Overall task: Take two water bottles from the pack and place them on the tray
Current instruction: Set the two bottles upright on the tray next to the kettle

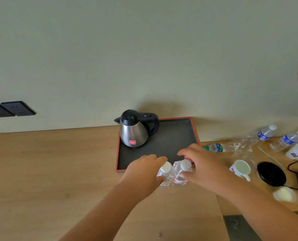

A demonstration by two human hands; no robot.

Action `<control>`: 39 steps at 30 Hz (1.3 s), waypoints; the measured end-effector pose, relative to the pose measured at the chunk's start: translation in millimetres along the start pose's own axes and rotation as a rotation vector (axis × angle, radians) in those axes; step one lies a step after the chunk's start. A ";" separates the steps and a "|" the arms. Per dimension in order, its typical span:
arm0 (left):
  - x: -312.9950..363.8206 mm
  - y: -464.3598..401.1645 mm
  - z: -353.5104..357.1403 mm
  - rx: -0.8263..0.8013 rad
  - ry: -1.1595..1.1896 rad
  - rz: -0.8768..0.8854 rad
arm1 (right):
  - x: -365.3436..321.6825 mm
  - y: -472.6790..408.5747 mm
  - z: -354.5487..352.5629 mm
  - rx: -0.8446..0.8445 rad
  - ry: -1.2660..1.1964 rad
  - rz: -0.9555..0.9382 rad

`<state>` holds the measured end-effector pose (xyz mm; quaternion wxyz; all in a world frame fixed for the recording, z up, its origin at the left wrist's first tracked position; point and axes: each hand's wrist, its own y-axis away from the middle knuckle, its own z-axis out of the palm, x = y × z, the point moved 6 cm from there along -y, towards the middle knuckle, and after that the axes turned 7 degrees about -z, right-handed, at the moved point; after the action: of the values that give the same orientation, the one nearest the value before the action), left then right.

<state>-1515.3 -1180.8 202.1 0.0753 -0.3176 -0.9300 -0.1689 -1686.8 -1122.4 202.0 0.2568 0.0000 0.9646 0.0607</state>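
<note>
Each grip closes on one upright bottle: left hand (144,168), right hand (199,164); tray (172,136) lies just ahead.

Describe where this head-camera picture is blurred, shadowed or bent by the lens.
Head view: the white patch at lower right is smeared; the kettle throws a soft shadow on the wall; the counter edge tilts with wide-angle distortion; both bottles are slightly soft.
</note>
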 end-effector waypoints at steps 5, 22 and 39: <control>10.1 -11.2 -2.6 -0.002 -0.065 0.070 | -12.1 2.4 -1.4 -0.017 0.120 0.108; 27.4 -18.2 -2.4 -0.100 -0.284 0.176 | -21.8 4.4 6.3 0.040 0.212 0.147; 29.7 -30.1 7.7 -0.070 -0.383 0.275 | -7.2 0.6 9.4 0.066 0.153 0.069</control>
<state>-1557.4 -1183.5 194.3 -0.0912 -0.4701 -0.8689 -0.1257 -1675.9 -1121.0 197.5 0.1799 0.0370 0.9823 0.0375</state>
